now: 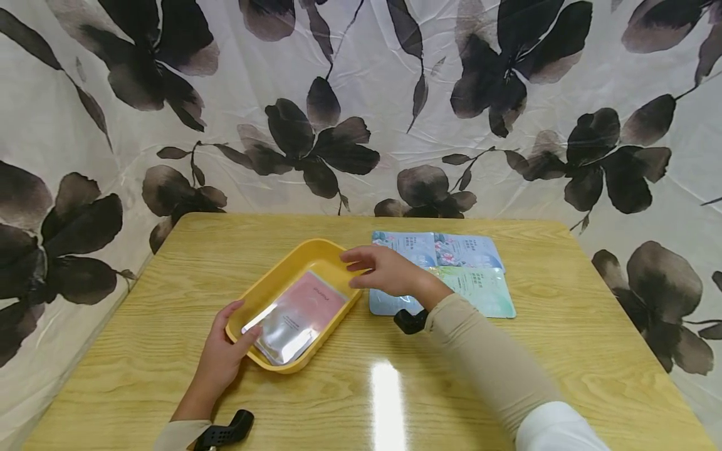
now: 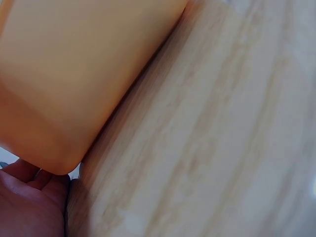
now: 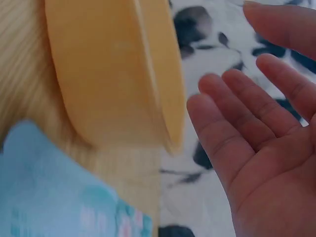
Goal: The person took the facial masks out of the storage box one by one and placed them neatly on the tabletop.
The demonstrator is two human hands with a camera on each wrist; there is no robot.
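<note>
A yellow plastic tray point(image 1: 323, 255) stands at a slant on the table, with a pink and silver sachet point(image 1: 299, 316) lying inside. My left hand point(image 1: 221, 351) grips the tray's near left corner, thumb over the rim and fingers along the outside. In the left wrist view those fingers meet the tray's lower corner. Over the tray's far right end is my right hand point(image 1: 389, 272), holding nothing. The right wrist view shows its fingers point(image 3: 212, 121) spread and slightly bent, near the tray's rim. Beneath the right arm, a green sachet point(image 1: 479, 288) lies partly hidden.
Blue sachets point(image 1: 468, 250) lie beside the green one, right of the tray, overlapping in a flat group. The wooden table point(image 1: 237, 241) ends at the back against a flowered cloth point(image 1: 361, 75). Light glares off the tabletop near the front.
</note>
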